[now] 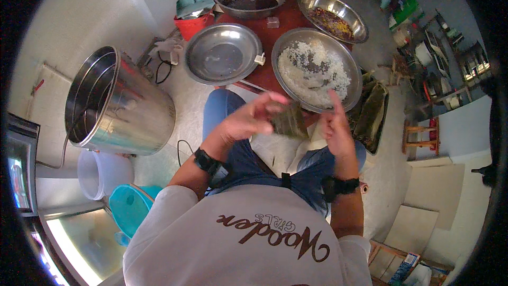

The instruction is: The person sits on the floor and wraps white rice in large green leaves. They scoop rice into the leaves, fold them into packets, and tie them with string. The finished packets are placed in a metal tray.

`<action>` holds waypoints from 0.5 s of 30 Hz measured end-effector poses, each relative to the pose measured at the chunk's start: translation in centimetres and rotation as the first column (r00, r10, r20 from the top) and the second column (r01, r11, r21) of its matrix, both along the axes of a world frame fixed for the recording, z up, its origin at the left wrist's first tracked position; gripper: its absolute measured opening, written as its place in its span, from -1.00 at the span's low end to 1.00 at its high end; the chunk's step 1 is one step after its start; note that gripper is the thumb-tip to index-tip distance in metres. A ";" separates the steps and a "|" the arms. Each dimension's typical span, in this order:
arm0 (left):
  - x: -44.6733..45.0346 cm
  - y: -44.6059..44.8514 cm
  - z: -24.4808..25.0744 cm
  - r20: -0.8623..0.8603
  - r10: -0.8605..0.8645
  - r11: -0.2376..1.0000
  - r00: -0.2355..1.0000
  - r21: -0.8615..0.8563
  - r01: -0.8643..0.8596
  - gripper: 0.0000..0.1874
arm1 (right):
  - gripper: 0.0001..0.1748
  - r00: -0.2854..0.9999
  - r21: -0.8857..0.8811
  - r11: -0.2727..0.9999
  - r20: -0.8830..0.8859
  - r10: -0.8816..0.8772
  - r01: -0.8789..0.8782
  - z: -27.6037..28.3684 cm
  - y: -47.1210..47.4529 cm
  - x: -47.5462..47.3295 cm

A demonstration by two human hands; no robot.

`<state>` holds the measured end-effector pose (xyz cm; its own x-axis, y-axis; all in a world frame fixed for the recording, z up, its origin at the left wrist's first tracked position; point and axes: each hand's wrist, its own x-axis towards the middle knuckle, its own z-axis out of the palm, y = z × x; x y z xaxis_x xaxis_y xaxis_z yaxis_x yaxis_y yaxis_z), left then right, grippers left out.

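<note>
My left hand (258, 117), blurred, hangs above my lap with its fingers spread and nothing seen in them. Near the close rim of a steel basin of white rice (337, 75) is my right hand (336, 127), its index finger stretched out and the others curled; whether it holds anything is unclear. Between the hands, a green leaf (291, 121) shows blurred at the edge of a red table (266, 77). An empty-looking steel basin (224, 55) stands to the left on the table. Behind are a steel basin of dark contents (250, 0) and one of mixed beans or grains (331, 22).
A tall steel pot (135, 107) stands at the left, near a clear plastic bucket (103, 174) and a teal bucket (131, 206). A tray of long green leaves (369, 115) lies right of the table. A red bucket (192, 26) stands at the back left.
</note>
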<state>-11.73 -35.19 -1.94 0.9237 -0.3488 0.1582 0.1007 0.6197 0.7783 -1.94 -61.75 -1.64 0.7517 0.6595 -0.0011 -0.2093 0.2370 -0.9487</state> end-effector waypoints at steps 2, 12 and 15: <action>-0.1 -1.4 -0.2 -0.044 -0.213 0.964 0.976 0.156 0.217 0.00 | -0.04 0.984 -0.157 0.985 0.146 0.102 -0.078 -0.6 2.6 -0.6; 0.2 -2.6 -5.2 -0.170 0.227 0.946 0.959 0.274 -0.175 -0.65 | -0.23 0.984 -0.469 0.882 0.174 0.050 0.039 -1.3 2.8 -0.2; 0.9 -4.1 -5.7 -0.325 0.379 0.890 0.866 -0.129 -0.438 -0.84 | -0.18 0.979 -0.335 0.931 0.187 -0.081 0.141 -3.7 4.2 -1.0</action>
<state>-10.80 -39.24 -7.68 0.9910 0.0799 -0.1070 0.0031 0.7872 0.6166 -2.93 -57.56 -5.35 0.8294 0.5526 -0.0821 -0.0325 -0.0989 -0.9946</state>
